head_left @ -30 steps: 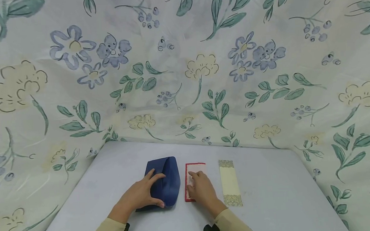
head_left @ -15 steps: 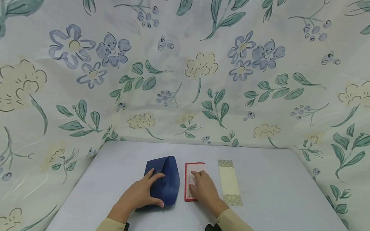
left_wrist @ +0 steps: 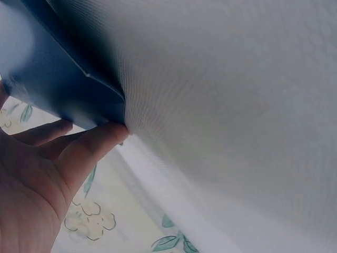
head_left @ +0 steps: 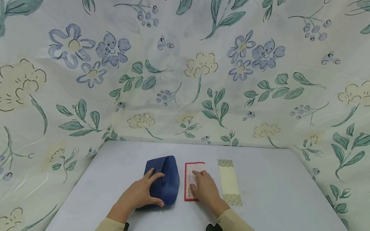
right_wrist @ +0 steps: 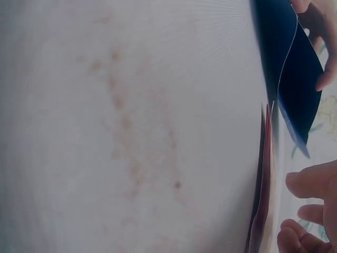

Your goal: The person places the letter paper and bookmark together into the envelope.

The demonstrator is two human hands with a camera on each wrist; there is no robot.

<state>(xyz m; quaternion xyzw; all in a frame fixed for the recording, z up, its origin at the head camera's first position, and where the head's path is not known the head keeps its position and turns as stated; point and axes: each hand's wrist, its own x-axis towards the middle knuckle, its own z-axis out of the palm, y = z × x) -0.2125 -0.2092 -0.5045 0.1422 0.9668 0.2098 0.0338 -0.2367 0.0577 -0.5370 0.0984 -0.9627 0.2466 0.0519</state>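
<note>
A dark blue envelope point(head_left: 170, 181) lies on the white table with its flap side up, its flap to the right. My left hand point(head_left: 142, 193) holds it across its width. The thumb is at the near edge and the fingers reach over the far part; in the left wrist view the thumb point(left_wrist: 97, 147) meets the envelope's lower corner. Right of it is a white card with a red border point(head_left: 186, 184), printing partly covered. Over the card is my right hand point(head_left: 206, 188), fingers loosely bent; in the right wrist view its fingertips point(right_wrist: 300, 182) stand apart from the card's edge.
To the right of my right hand lies a cream paper strip point(head_left: 229, 180) with glittery gold ends. The white table point(head_left: 269, 194) backs onto a floral-patterned sheet point(head_left: 171, 81), which also hangs along both sides.
My right hand has shifted slightly right across the red-bordered card, uncovering more of its printed face. The left hand and envelope stay practically still.
</note>
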